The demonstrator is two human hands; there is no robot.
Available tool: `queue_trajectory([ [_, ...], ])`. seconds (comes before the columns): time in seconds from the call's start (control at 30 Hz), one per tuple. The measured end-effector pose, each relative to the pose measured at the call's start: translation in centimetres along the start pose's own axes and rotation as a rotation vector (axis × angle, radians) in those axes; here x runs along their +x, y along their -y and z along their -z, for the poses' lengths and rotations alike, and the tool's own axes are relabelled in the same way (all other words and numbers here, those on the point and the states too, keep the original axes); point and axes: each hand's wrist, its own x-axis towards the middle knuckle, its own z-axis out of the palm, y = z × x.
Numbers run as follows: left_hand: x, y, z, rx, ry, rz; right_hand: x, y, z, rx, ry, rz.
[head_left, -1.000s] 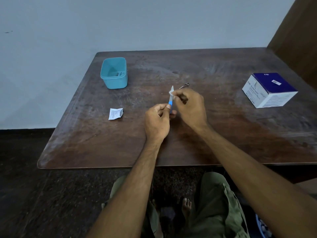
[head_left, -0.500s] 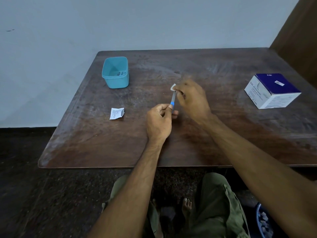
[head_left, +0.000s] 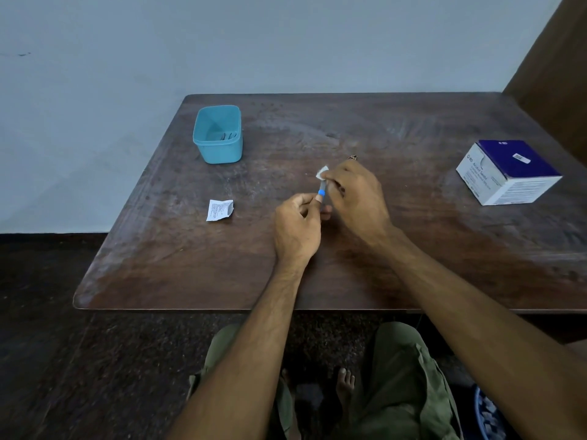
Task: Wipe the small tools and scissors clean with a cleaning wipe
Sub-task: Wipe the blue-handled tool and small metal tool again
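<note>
Wipe [head_left: 323,171] slid to tool [head_left: 321,191] tip; both hands pinching; worn table [head_left: 190,265], grey wall [head_left: 254,42].

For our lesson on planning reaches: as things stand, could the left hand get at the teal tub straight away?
Probably not at once. The left hand grips the blue-handled tool, so it is busy. The table between it and the teal tub is otherwise bare.

"BD" and "Alcohol Swabs" on the white-and-blue box [head_left: 495,176]; wrapper [head_left: 219,210] print unreadable

Bare forearms, bare feet, olive-green trousers [head_left: 403,385].
</note>
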Motion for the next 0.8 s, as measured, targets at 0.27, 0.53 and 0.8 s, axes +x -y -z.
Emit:
queue_trajectory([
  [0.27,0.5,0.5,0.2,0.023,-0.065,-0.023,-2.4,1.0,0.0,0.037,0.040,0.082],
  [0.53,0.6,0.8,1.1,-0.076,0.051,-0.001,-1.7,1.4,-0.6,0.065,0.009,0.000],
  [0.8,1.0,0.9,1.3,-0.238,0.095,0.061,-2.5,1.7,-0.7,0.062,0.025,0.030],
])
